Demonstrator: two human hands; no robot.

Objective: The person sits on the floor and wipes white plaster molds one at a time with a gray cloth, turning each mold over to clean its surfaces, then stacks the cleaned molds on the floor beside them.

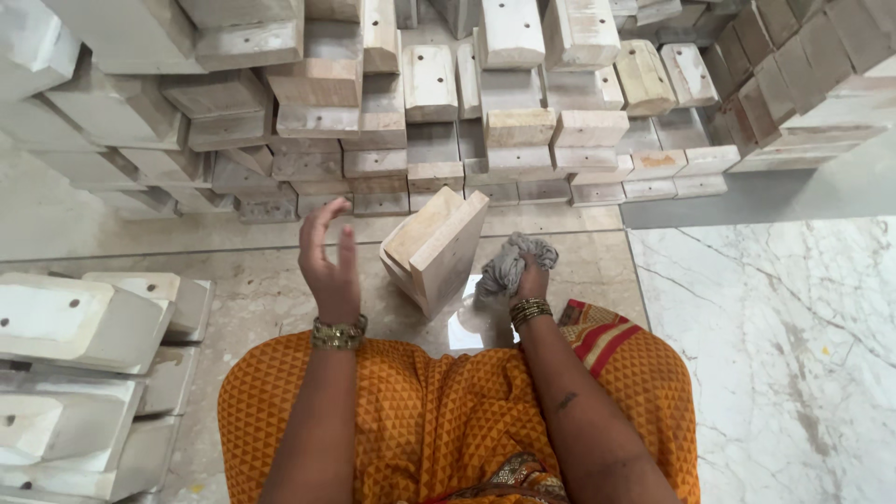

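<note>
I see the block [435, 247], pale stone and flat-faced, standing tilted on the marble floor [579, 261], long axis running away from me. It sits between both hands: my left hand [329, 266] hovers open, empty, just beside it (not touching), while my right hand [532, 280] is closed around a crumpled grey rag [511, 261].

Pale stone blocks [373, 112] stacked ahead, more blocks [75, 373] at left, white marble slab [775, 355] at right

Open floor [560, 252] around the tilted block [434, 247]; stacked blocks [373, 121] ahead, more blocks [84, 373] at left.
</note>
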